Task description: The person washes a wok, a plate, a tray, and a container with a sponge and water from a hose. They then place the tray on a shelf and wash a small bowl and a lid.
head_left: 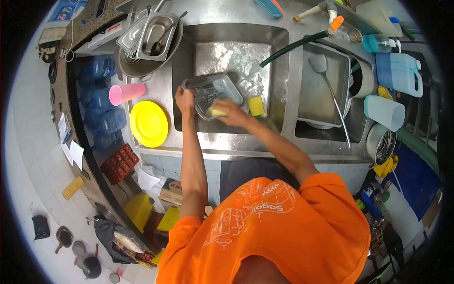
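A rectangular steel pan [218, 88] with whitish suds or residue inside is tilted over the left sink basin [231, 52]. My left hand [185, 100] grips its left edge, fingers closed around the rim. My right hand [228, 113] is closed on a yellow sponge [216, 112], pressed against the near side of the pan and partly hidden by my fingers. Just right of the pan, a second yellow sponge [256, 106] lies in the basin, with something green under it.
On the left ledge are a yellow plate [148, 124], a pink cup [126, 93] and a large pot [142, 69] stacked with pans and utensils. A green hose [293, 48] reaches over the basin. Right, a large tray [323, 85] holds a long-handled spatula [329, 85].
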`<state>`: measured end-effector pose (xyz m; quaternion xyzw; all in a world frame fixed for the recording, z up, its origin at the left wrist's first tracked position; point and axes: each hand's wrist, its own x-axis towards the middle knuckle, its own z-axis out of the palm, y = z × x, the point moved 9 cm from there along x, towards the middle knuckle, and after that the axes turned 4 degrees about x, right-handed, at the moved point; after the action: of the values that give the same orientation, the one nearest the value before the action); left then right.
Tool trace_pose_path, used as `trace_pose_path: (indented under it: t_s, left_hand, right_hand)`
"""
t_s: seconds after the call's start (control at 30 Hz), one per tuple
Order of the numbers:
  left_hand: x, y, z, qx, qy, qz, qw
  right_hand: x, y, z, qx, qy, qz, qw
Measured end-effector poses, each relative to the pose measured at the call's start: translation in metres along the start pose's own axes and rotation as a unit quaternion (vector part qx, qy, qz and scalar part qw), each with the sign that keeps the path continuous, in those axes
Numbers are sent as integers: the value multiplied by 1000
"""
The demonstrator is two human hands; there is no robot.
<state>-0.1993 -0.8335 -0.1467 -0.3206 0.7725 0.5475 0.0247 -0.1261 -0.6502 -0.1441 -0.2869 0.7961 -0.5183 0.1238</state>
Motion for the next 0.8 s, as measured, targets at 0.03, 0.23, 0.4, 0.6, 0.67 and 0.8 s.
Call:
trace_pose_path:
  t_s: [0.03,0.23,0.4,0.6,0.67,0.8]
  left_hand:
    - [7,-4,1,-3,2,4,1000]
    - [-7,-7,5,-128,-156,-157,967]
    - [-93,-12,68,-229,-94,-95,964]
    - [-58,-61,24,32,103,-89,990]
    - [-57,-57,21,53,121,-30,991]
    - [-50,-53,25,130,147,-22,980]
  right_hand:
    - [4,-10,-4,8,38,-36,999]
    - [-7,20,-28,-84,-93,25,992]
    - [34,14,-7,16,-86,205,975]
    - [2,-2,-30,-5,51,31,998]
    - [-5,34,-33,-91,56,65,992]
    - [-5,24,-25,-72,65,86,992]
